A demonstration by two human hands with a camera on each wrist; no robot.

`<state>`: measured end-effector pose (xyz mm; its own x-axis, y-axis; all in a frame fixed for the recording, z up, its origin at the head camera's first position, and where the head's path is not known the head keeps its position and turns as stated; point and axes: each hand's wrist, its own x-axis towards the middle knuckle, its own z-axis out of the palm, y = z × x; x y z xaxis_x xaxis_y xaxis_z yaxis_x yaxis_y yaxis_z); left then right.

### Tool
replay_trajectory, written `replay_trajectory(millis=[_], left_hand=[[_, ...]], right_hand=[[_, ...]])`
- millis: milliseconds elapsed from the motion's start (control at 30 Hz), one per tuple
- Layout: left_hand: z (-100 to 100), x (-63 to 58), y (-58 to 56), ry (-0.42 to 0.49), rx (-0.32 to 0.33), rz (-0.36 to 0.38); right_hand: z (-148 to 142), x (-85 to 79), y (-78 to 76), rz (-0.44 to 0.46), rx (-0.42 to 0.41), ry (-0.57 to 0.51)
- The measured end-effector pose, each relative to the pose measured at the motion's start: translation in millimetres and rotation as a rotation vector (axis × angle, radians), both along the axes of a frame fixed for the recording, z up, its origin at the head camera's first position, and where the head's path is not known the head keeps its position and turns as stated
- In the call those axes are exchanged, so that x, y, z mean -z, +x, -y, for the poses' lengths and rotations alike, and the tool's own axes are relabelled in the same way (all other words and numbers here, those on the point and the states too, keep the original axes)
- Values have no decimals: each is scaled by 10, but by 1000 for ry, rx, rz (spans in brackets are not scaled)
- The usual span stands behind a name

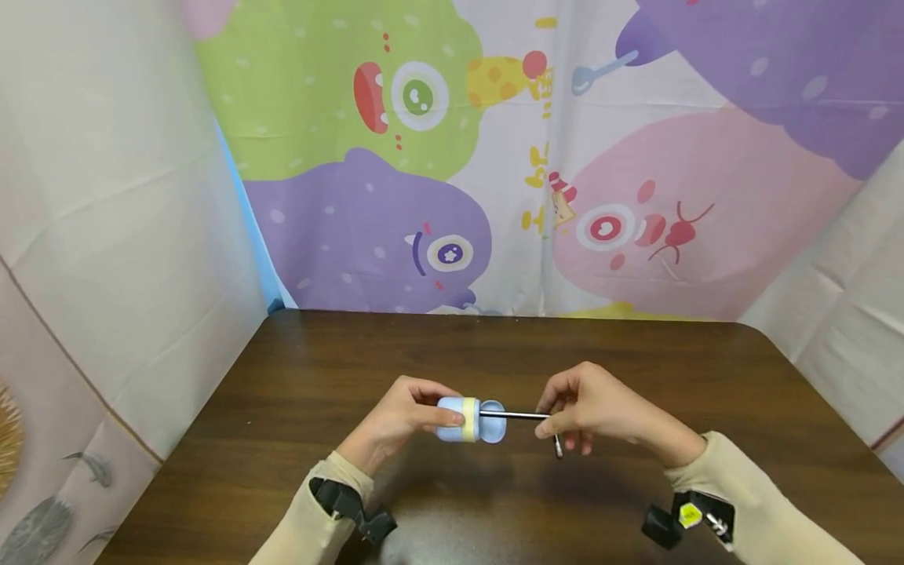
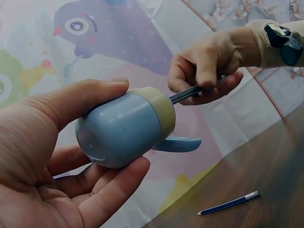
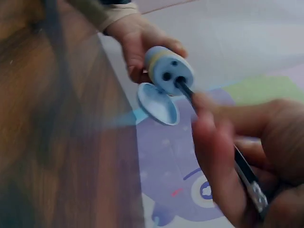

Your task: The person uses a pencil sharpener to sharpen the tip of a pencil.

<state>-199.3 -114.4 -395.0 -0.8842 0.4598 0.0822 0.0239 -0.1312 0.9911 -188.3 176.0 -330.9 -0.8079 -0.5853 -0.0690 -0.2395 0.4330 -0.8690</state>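
Observation:
My left hand (image 1: 408,408) grips a light blue pencil sharpener (image 2: 124,126) with a pale yellow band, thumb on top and fingers below. Its round lid (image 3: 158,105) hangs open on the side facing the right hand. Three holes show in the sharpener's end in the right wrist view. Between thumb and fingers, my right hand (image 1: 593,408) pinches a dark pencil (image 1: 515,415), whose front end sits inside one of these holes, so its tip is hidden. The metal-banded rear end (image 3: 258,195) of that pencil sticks out behind the fingers.
A blue pencil (image 2: 229,203) lies on the dark wooden table (image 1: 339,345). Behind the table hangs a cloth with cartoon figures (image 1: 424,227), and pale cloths (image 1: 127,196) flank both sides. Each wrist carries a black strapped camera (image 1: 353,506).

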Motion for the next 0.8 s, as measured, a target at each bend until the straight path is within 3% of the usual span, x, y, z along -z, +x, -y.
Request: replay_trajectory(millis=[167,267,333,567,800], left_hand=[[6,-2,-14,0,-25,22],[0,7,-20,10,-25,38],[-2,14,-19,11,-18,46],[-6,30,-18,-20,5,16],[-10,5,-4,-21,13,-18]], right_hand=[[60,42,48,-304,17,55],[73,58,39,-336,-25,29],[73,58,17,-271,-53,0],[27,58,-85,132,-112,-80],[-40,78,-188,329,-238,-143]])
